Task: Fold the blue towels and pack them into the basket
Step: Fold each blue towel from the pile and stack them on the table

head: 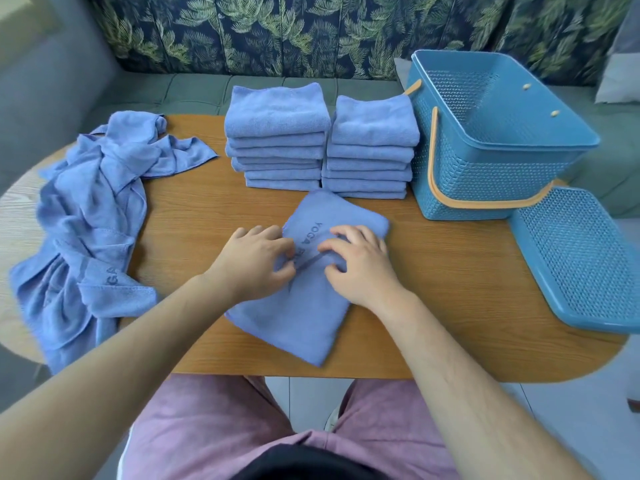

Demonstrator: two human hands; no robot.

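My left hand (254, 261) and right hand (356, 261) both pinch crease of half-folded blue towel (304, 320); risk: uneven pull skews fold, so it stacks crooked.

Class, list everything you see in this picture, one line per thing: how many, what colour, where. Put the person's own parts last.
Flat towel: one, blue, on the table in front of the person, partly folded.
Left stack, right stack: two piles of folded towels, blue, side by side behind the flat towel.
Loose towels: one heap, blue, table's left end.
Basket: one, blue with orange handles, right of the stacks, empty.
Lid: one, blue, table's right end.
Table: one, brown wood.
Sofa: one, grey-green, leaf-print back, behind the table.
Shorts: pink, bottom edge.
Left hand, right hand: two, both pinching the flat towel.
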